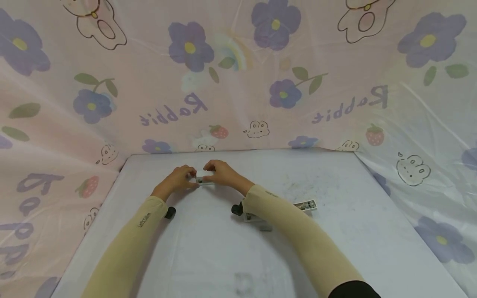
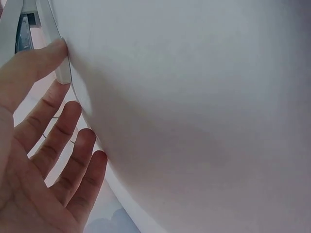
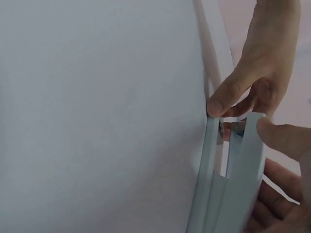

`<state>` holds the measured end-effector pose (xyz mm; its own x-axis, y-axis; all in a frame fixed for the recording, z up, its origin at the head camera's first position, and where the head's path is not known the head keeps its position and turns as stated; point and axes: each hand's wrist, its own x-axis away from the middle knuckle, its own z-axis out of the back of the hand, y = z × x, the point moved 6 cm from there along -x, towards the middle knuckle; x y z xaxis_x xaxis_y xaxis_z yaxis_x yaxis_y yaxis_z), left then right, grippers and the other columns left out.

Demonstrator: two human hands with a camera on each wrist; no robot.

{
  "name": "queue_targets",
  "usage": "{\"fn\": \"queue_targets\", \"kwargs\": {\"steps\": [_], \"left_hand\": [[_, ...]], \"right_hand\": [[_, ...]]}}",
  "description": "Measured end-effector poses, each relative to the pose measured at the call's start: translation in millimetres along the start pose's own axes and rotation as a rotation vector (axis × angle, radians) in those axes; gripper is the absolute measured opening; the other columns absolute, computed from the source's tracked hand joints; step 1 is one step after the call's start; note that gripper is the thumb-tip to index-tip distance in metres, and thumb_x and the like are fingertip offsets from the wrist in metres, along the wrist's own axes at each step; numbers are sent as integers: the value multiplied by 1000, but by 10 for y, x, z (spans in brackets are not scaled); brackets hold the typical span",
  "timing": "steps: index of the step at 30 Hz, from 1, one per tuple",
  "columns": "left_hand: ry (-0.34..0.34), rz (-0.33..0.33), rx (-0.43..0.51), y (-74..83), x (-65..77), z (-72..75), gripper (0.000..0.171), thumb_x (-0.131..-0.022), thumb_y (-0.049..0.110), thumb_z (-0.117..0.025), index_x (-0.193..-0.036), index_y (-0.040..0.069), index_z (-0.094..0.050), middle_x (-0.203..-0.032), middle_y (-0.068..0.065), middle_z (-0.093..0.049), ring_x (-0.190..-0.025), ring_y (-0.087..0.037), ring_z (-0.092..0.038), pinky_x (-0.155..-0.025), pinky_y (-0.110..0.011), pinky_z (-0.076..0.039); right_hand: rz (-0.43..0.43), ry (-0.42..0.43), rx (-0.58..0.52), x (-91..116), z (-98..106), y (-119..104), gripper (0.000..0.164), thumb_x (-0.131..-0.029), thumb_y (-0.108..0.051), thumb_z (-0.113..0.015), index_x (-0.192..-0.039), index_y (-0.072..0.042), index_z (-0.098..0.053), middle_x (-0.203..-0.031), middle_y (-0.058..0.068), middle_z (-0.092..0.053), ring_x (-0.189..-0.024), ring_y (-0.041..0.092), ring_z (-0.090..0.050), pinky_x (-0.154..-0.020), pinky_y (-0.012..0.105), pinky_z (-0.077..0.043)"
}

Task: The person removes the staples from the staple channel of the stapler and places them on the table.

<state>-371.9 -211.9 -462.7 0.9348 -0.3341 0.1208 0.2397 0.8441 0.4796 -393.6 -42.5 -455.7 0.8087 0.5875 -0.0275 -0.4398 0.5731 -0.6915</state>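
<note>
Near the far edge of the table, both hands hold a small white box (image 1: pixel 205 181) with a cut-out window. My left hand (image 1: pixel 180 178) pinches one end of it. In the left wrist view, its thumb and index fingertip are at the tip of the box (image 2: pixel 48 24), while the other fingers spread apart. The right hand (image 1: pixel 222 173) grips the opposite part of the box (image 3: pixel 240 189), thumb on the outer face and fingers behind. Seen from the right wrist, a narrow strip runs alongside the wider part, with the window between them; its contents are mostly hidden.
Another white box (image 1: pixel 306 205) with small items inside lies partly under the right sleeve (image 1: pixel 294 219). Beside it are a white piece (image 1: pixel 251 217) and a small grey block (image 1: pixel 265 228). A patterned cloth (image 1: pixel 238 82) hangs behind the white table (image 1: pixel 208 256).
</note>
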Motion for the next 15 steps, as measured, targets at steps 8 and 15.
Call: {"fn": "queue_targets", "kwargs": {"steps": [8,15], "left_hand": [[-6,15,-23,-4,-30,-15,51,-96,25,-84,-135,-1,-64,-132,-20,-63,-123,-42,-55,-108,-60,-47],[-10,37,-83,9,-30,-16,45,-95,27,-84,-129,4,-67,-130,-17,-64,-123,-40,-55,-105,-61,-49]], "right_hand": [[-35,-61,-22,-76,-34,89,45,-100,-28,-79,-136,-3,-70,-139,11,-70,-134,27,-61,-115,38,-48],[-53,-86,-48,-81,-26,57,42,-99,-27,-80,-132,-1,-73,-135,12,-72,-124,25,-64,-109,39,-51]]}}
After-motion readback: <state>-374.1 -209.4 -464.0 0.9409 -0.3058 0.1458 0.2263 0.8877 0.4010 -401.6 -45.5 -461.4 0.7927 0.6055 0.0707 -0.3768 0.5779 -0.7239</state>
